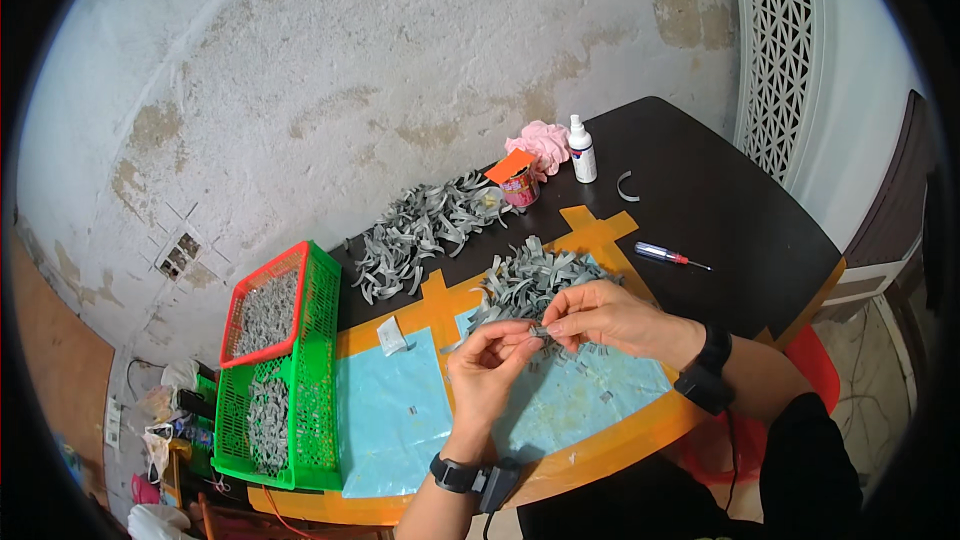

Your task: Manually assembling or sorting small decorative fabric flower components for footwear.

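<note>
My left hand point(482, 370) and my right hand point(618, 322) meet over the front of the table. Both pinch a small grey piece point(538, 332) between thumb and fingertips; its exact kind is too small to tell. Just behind my fingers lies a heap of curved grey strips point(525, 275). Several tiny grey bits point(590, 349) are scattered on the light blue sheet point(560, 410) beneath my hands. Orange tape point(600, 448) edges that sheet. Each wrist wears a black strap with a small box.
Left stands a green basket point(318, 370) with a red basket point(262, 357) on it, both holding small grey pieces. Farther back are a second heap of grey strips point(420, 235), a tin point(520, 188), pink cloth point(543, 145), white spray bottle point(582, 152) and screwdriver point(665, 255).
</note>
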{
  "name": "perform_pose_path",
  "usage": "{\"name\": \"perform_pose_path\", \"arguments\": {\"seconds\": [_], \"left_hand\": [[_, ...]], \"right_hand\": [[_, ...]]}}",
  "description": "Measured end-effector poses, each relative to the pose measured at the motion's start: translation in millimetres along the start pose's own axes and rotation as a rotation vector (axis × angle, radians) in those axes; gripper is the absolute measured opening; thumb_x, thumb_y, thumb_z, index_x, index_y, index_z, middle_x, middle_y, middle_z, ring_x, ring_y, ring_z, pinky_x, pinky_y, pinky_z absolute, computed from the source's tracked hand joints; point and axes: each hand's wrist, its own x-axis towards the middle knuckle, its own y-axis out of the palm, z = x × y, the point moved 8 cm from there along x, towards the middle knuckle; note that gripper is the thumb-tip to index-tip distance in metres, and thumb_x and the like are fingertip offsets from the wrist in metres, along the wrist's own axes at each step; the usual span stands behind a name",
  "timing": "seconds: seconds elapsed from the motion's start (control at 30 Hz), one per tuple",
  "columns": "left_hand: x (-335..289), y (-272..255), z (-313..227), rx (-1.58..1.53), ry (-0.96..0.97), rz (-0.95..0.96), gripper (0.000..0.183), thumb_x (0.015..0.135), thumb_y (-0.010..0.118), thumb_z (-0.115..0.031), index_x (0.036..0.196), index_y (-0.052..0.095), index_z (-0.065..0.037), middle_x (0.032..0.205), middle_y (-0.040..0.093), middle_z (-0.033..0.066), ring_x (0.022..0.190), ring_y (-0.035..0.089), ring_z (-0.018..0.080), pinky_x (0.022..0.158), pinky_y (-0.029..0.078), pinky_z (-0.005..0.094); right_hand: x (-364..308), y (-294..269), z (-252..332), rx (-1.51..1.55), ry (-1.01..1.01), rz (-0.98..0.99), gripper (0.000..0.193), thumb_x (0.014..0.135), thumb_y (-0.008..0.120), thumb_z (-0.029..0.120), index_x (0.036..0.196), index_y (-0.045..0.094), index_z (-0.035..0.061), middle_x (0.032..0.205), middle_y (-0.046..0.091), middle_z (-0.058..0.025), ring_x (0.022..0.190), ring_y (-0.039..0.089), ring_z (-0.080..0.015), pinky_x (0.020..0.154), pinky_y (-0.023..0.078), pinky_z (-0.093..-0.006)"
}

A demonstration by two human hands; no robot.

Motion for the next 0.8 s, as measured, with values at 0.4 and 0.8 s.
{"name": "perform_pose_path", "arguments": {"seconds": [0.4, 0.8], "left_hand": [[-1.3, 5.8, -2.8, -0.023, 0.047, 0.084, 0.026, 0.077, 0.068, 0.013, 0.1, 0.064, 0.003, 0.102, 0.062, 0.0093, 0.087, 0.063, 0.0129, 0.08, 0.053, 0.0248], [-0.4, 10.4, -5.5, 0.028, 0.054, 0.146, 0.026, 0.075, 0.069, 0.014, 0.099, 0.066, 0.004, 0.104, 0.059, 0.0084, 0.087, 0.06, 0.0113, 0.077, 0.052, 0.0228]], "right_hand": [[-0.7, 4.8, -5.5, 0.105, 0.055, 0.071, 0.015, 0.087, 0.062, 0.011, 0.097, 0.059, 0.0009, 0.082, 0.058, -0.0017, 0.073, 0.055, -0.0102, 0.068, 0.046, -0.0239], [0.2, 2.1, -8.7, 0.073, 0.138, 0.082, 0.014, 0.084, 0.065, 0.009, 0.094, 0.06, 0.0005, 0.082, 0.059, -0.0031, 0.072, 0.054, -0.0113, 0.067, 0.043, -0.0248]]}}
